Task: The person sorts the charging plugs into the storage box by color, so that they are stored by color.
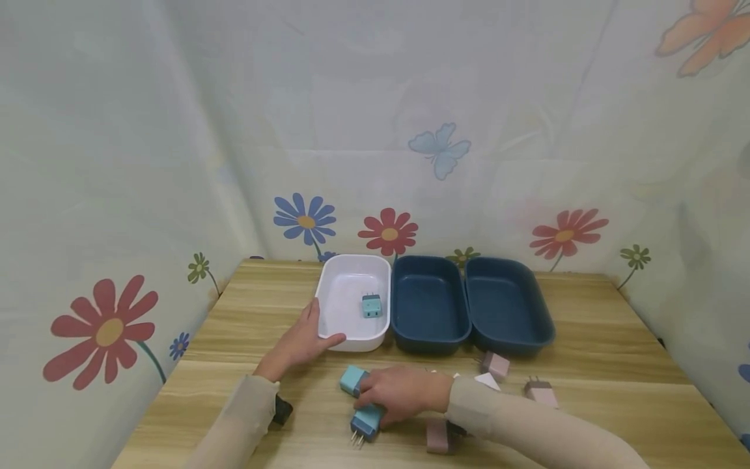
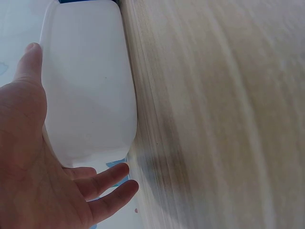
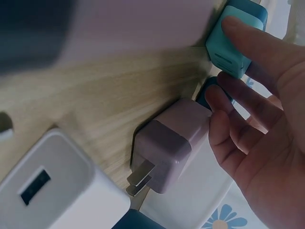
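Note:
My left hand (image 1: 300, 339) rests against the near left corner of a white bin (image 1: 354, 344), fingers along its side and thumb at the front. In the left wrist view, the fingers look fairly straight beside the bin's wall (image 2: 88, 81). Inside that bin lies a teal plug charger (image 1: 372, 305). My right hand (image 1: 404, 392) pinches another teal charger (image 1: 368, 420), its prongs facing me; the right wrist view shows the thumb pressed on the charger's side (image 3: 228, 47). A further teal charger (image 1: 353, 379) lies just beyond these fingers on the table.
Two dark blue bins (image 1: 430, 345) (image 1: 515, 345) stand in a row right of the white one. Pink chargers (image 1: 497, 366) (image 1: 541, 393) (image 1: 437, 436) and a white charger (image 1: 487, 381) lie around my right forearm. A black charger (image 1: 282, 411) sits by my left wrist.

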Available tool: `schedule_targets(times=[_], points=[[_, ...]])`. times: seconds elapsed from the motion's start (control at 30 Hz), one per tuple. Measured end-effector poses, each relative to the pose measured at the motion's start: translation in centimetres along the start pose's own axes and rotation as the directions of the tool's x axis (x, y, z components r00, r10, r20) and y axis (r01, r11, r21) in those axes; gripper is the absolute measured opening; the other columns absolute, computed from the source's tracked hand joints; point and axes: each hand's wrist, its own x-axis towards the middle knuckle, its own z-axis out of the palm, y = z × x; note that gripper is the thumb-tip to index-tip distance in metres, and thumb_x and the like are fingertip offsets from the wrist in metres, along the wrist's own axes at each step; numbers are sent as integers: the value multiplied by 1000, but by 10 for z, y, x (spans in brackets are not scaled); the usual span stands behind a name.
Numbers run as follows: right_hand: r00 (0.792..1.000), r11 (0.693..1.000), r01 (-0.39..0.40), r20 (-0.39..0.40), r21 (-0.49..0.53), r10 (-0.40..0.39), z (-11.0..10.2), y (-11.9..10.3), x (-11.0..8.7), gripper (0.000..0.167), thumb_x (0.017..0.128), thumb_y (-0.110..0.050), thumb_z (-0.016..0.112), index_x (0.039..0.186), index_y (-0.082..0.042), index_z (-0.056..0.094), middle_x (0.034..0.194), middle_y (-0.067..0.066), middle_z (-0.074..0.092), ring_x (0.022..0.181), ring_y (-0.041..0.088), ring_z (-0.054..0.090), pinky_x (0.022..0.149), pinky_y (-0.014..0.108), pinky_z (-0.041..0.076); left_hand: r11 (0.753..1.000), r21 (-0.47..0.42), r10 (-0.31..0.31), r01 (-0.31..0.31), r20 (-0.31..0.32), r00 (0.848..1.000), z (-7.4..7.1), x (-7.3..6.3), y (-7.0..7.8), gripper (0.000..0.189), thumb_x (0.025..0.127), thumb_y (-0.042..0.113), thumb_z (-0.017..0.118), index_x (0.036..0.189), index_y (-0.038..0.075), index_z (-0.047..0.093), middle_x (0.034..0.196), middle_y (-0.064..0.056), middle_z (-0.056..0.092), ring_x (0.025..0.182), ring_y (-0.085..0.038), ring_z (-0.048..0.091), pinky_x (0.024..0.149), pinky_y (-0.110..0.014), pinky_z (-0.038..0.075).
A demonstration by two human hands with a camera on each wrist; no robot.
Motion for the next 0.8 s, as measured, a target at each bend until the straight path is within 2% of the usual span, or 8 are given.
schedule_targets(times=[0.2, 0.37, 0.63, 0.8], points=[[1000, 1000, 8, 12, -10, -8, -1, -2, -1, 42, 79, -34, 77, 118, -26, 65, 103, -13, 56, 93, -1, 49, 80, 13, 41, 1000, -7, 3, -3, 0, 1000, -2, -2, 3, 114, 80, 59, 65, 150, 1, -3, 155, -22, 7, 136, -40, 26, 104, -54, 30], [1000, 1000, 18, 5, 3, -18, -5, -4, -5, 42, 81, -36, 75, 120, -25, 64, 106, -13, 56, 96, -1, 49, 80, 14, 42, 1000, -1, -4, 4, 6, 1000, -3, -2, 4, 114, 80, 60, 64, 150, 0, -3, 155, -22, 7, 136, -39, 26, 104, -54, 31], [996, 999, 46, -75, -16, -47, -13, -4, -17, 42, 82, -37, 73, 120, -22, 64, 109, -11, 59, 98, 0, 50, 86, 14, 41, 1000, -2, -2, 2, 9, 1000, -4, -1, 4, 115, 80, 63, 63, 150, -1, -3, 155, -23, 6, 136, -40, 24, 104, -54, 29], [991, 1000, 12, -136, 24, -9, -21, 0, -24, 44, 81, -35, 75, 121, -19, 63, 107, -9, 59, 94, 0, 51, 83, 13, 42, 1000, 6, 2, -2, 10, 1000, -5, -2, 4, 114, 81, 60, 64, 150, -1, -3, 154, -24, 6, 137, -40, 24, 105, -54, 29]])
